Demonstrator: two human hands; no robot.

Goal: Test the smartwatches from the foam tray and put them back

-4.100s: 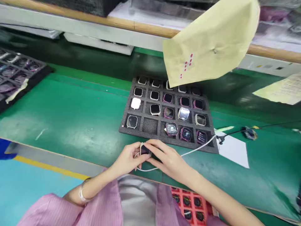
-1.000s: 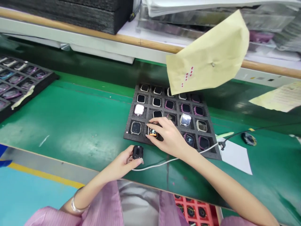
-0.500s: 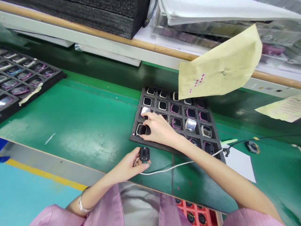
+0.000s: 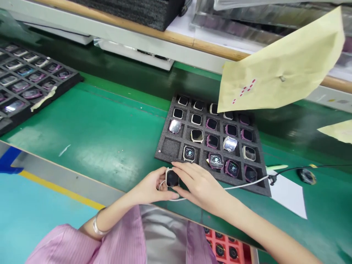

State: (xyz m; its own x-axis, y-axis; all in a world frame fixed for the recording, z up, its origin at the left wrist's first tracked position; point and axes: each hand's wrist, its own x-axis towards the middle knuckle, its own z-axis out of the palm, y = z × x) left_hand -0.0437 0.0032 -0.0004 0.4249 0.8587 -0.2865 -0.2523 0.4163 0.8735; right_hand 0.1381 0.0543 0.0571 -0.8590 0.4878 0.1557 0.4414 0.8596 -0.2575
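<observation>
Low over the front of the green bench, my right hand point(image 4: 199, 185) grips a smartwatch head point(image 4: 172, 178) with a pale case and a dark screen. My left hand point(image 4: 151, 187) is closed around the black charging dock, which the watch now hides. A white cable point(image 4: 244, 184) runs from the dock to the right. Just beyond my hands lies a dark foam tray point(image 4: 162, 160) of watch heads with pale or purple cases. Its front-left pocket is vacant. A few front-row watches, such as one pale-cased watch point(image 4: 189, 153), have lit screens.
Another foam tray point(image 4: 16, 119) of watches sits at the far left. Yellow paper point(image 4: 275, 73) hangs from the shelf over the tray's back edge. To the right are white paper point(image 4: 288, 198) and a coiled item point(image 4: 306, 176). A red tray point(image 4: 242, 249) shows below the bench edge.
My right hand has lifted the watch from the front-left pocket and brought it to the dock in my left hand. The view has shifted slightly.
</observation>
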